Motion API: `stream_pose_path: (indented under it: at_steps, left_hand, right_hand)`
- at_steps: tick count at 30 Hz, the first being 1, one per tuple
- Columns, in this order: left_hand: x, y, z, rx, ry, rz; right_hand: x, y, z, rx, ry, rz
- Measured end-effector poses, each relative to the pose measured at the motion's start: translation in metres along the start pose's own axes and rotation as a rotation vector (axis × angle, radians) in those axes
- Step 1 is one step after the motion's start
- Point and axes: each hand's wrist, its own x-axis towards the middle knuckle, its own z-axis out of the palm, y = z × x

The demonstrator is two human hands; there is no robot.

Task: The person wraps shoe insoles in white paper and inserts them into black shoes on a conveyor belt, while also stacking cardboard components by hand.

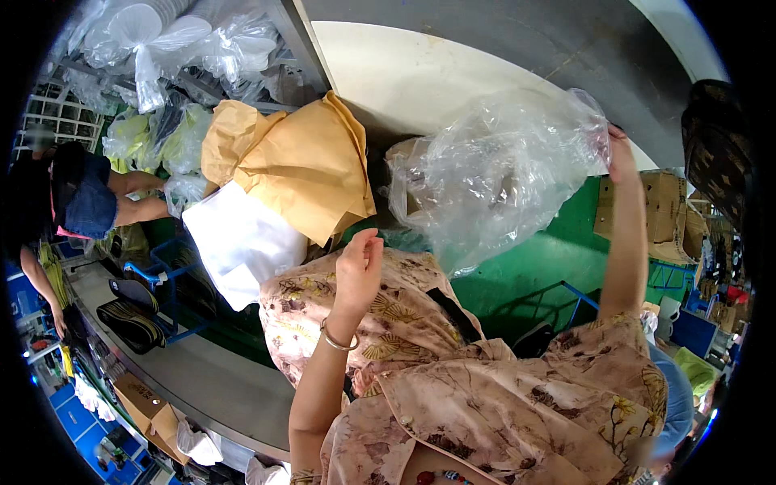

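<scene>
Right hand (622, 158) grasping right end of large crumpled clear plastic bag (493, 182); bag sits right of creased tan paper (303, 170). Left hand (360, 271) released, loosely curled, near paper.

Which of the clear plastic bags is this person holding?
The big loose bag, right of the brown paper, its edge in the right hand. The knotted bags at upper left sit apart, touched by neither hand.

Probably a workshop, grey bench (218, 392), bagged goods (238, 48)
</scene>
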Motion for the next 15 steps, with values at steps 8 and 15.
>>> stream_pose_path:
  at_steps: [8,15]
  left_hand:
    - [-0.017,-0.032,-0.015,0.03,0.104,-0.04]
    - [-0.018,-0.042,-0.025,0.061,0.077,-0.087]
  right_hand:
    - [-0.098,0.088,-0.076,-0.219,0.199,0.615]
    - [-0.132,0.112,-0.107,-0.522,0.941,0.429]
